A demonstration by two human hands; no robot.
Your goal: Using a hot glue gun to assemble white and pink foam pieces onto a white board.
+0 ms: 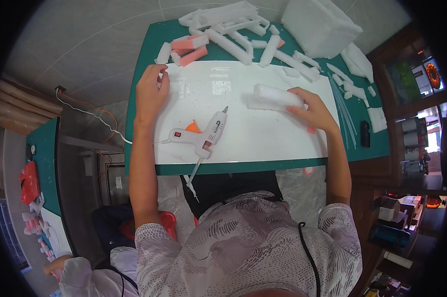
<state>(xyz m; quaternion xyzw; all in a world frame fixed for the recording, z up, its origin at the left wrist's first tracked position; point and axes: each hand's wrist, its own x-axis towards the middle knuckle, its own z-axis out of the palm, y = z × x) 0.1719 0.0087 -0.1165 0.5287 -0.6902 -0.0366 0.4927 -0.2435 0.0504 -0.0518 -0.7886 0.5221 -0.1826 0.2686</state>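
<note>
Patterned shirt (248,242) is closest to the cam, tbh. R hand (312,109) is clamped on the right end of a foam block (275,95), thumb on the near side, rest of the block sticking out left of the hand, over the right half of the white board (278,143). L hand (151,94) is half-curled, fingers a bit apart, at the board's left edge nr some pink foam (194,55). Glue gun (211,136) lies btwn the hands, closer to the body.

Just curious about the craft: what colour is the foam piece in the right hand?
White; the foam piece shows best in the head view.
</note>
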